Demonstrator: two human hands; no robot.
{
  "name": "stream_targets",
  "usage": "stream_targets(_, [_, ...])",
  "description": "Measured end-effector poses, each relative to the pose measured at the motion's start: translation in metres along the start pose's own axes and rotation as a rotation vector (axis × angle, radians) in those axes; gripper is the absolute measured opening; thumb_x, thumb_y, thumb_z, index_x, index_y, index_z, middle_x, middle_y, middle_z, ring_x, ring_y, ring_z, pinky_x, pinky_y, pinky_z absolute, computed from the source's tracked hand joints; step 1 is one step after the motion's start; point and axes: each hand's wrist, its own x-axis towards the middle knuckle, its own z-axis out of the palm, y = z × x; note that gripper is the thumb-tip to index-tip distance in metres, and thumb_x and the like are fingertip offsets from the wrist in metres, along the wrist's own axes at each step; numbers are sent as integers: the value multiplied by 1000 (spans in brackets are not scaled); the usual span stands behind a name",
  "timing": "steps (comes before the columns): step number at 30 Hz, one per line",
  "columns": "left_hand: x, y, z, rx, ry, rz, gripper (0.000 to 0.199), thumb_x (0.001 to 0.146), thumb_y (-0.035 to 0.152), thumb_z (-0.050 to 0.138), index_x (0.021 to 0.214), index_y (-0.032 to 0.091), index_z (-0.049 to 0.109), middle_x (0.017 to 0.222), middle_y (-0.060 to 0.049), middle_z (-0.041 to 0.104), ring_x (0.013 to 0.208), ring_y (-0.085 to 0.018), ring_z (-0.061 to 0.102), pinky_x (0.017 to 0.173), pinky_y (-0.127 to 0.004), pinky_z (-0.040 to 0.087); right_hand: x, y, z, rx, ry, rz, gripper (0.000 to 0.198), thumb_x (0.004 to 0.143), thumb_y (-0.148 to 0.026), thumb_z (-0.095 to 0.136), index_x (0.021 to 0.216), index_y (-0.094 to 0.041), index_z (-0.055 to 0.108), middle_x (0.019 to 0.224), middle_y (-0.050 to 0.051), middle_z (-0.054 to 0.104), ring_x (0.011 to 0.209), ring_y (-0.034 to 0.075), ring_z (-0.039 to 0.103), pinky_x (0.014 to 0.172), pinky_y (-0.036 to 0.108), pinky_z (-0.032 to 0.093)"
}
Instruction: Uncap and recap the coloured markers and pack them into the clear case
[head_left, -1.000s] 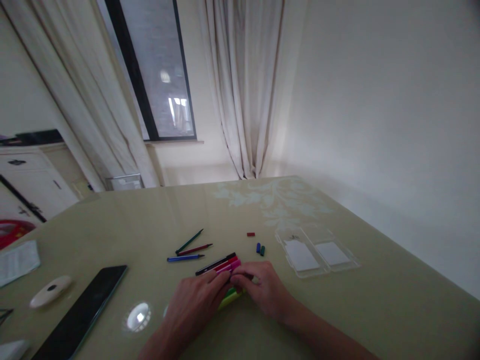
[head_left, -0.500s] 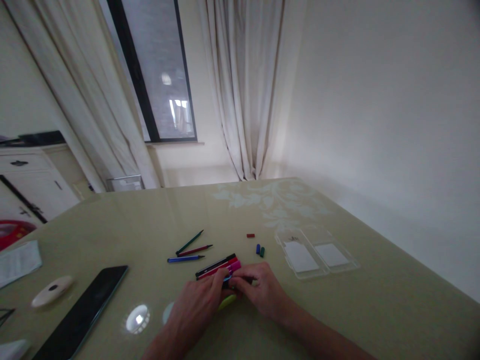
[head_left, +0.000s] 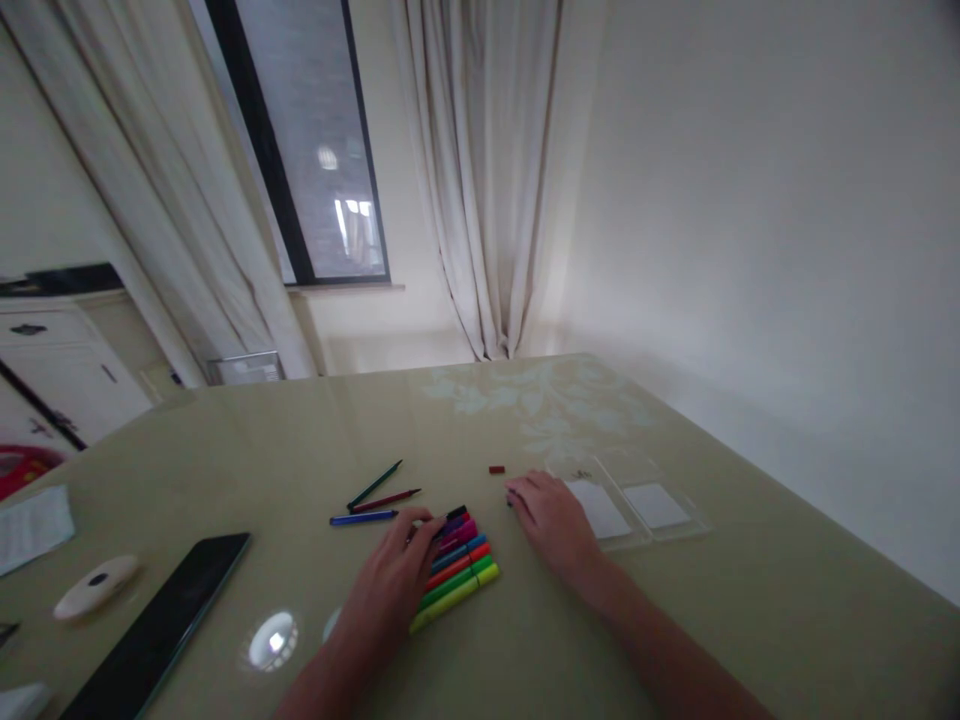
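Observation:
My left hand lies over the left ends of a row of capped felt-tip markers, fingers bent and slightly apart. Black, red, pink, blue, orange, green and yellow caps point right. Just beyond that hand are three uncapped markers: a blue one, a dark red one and a dark green one. My right hand is closed at the fingertips around a small blue marker cap, mostly covered. The green cap is hidden under this hand. A dark red cap lies just beyond it.
An open clear plastic case with white inserts lies beside my right hand. At left are a black tablet-like slab, a white oval object and a paper sheet. A wall borders the table's right side.
My right hand has left the marker row and moved right and away to the loose caps. My left hand has shifted slightly left, uncovering the row's coloured caps.

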Motion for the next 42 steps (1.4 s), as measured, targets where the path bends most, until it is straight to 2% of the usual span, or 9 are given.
stream_targets(3, [2,-9,1,-61,-16,-67,33,105,30,42,127,27,67,124,-8,66,112,-22,70,97,-33,59,4,8,6,-126,-80,-27,24,102,-16,53,116,-20,72,115,9,73,110,26,62,97,37,44])
stream_targets(6, [4,-27,-8,-23,23,-167,36,104,29,40,123,25,70,124,-9,68,116,-26,66,101,-40,56,5,9,14,-177,-98,-66,26,101,-12,53,116,-20,72,116,9,72,110,25,62,97,38,43])
stream_targets(10, [1,-60,-26,119,35,-322,35,101,29,40,110,22,73,111,-10,71,104,-31,65,96,-50,53,5,11,18,-175,-71,-98,17,100,-17,60,108,-21,75,112,8,72,108,26,62,95,38,43])
stream_targets(15, [-4,-77,-32,177,-4,-372,23,95,31,51,101,27,73,106,-9,72,101,-32,65,89,-48,51,5,12,16,-113,-56,-124,14,98,-17,65,105,-23,76,111,7,72,107,25,61,95,37,44])
stream_targets(23, [4,-61,-32,182,-31,-432,26,96,32,47,100,25,71,109,-9,73,106,-31,63,93,-46,49,8,11,18,-58,-33,-127,9,95,-14,67,97,-20,73,113,8,72,110,26,63,96,40,45])
stream_targets(27, [8,-43,-25,-95,4,-376,29,99,37,44,108,24,68,111,-9,75,105,-29,68,95,-44,51,5,0,15,112,33,-129,8,100,-19,63,105,-20,69,107,9,73,102,26,66,92,38,48])
stream_targets(31, [8,-18,-15,-278,-54,-321,27,99,42,48,106,27,69,109,-5,75,103,-26,69,92,-38,54,-3,-16,11,404,48,-164,7,102,-23,61,104,-21,67,101,5,73,95,21,67,86,32,50])
stream_targets(35, [7,-2,-14,-309,-70,-291,25,98,40,49,104,27,70,104,-5,75,101,-25,68,93,-39,54,-6,-21,12,509,51,-189,8,101,-24,63,103,-20,68,99,5,73,94,20,68,85,30,50])
stream_targets(42, [10,0,-13,-297,-77,-272,22,96,36,51,101,27,70,102,-5,75,99,-26,69,91,-40,55,-7,-23,9,571,33,-194,13,101,-27,61,103,-20,73,98,5,74,93,20,68,86,31,51])
